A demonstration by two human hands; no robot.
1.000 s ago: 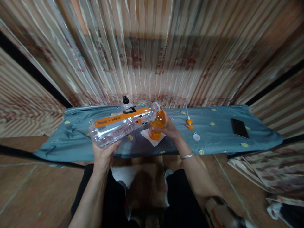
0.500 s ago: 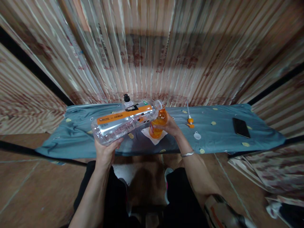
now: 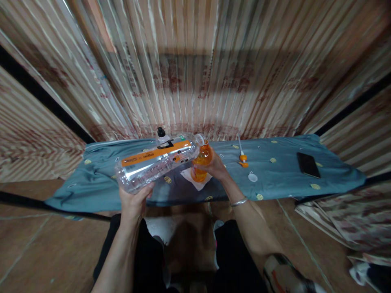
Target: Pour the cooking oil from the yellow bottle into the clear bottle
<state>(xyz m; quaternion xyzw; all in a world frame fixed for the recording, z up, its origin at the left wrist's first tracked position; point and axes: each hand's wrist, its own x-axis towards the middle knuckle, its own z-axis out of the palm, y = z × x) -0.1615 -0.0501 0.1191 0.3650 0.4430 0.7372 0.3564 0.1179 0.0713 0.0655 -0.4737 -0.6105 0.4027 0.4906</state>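
My left hand (image 3: pixel 134 199) is closed around the base of a large clear plastic bottle (image 3: pixel 159 160) with an orange and silver label. The bottle is tipped to the right, its mouth over the top of an orange translucent bottle (image 3: pixel 200 169). My right hand (image 3: pixel 216 166) is wrapped round the orange bottle, which stands upright on a white tissue (image 3: pixel 200 186). Whether liquid runs between them is too small to tell. Behind the clear bottle, a smaller bottle with a black top (image 3: pixel 161 132) is partly hidden.
A blue-grey cloth (image 3: pixel 281 179) with pineapple prints covers the narrow table. To the right lie an orange pump head (image 3: pixel 243 159) with a clear tube, a small white disc (image 3: pixel 252 176) and a black phone (image 3: pixel 308 165). A striped curtain (image 3: pixel 189 93) hangs behind.
The clear bottle's mouth has shifted slightly left and down relative to the orange bottle, whose rim now shows more. Both hands keep their hold. The whole view has shifted slightly.
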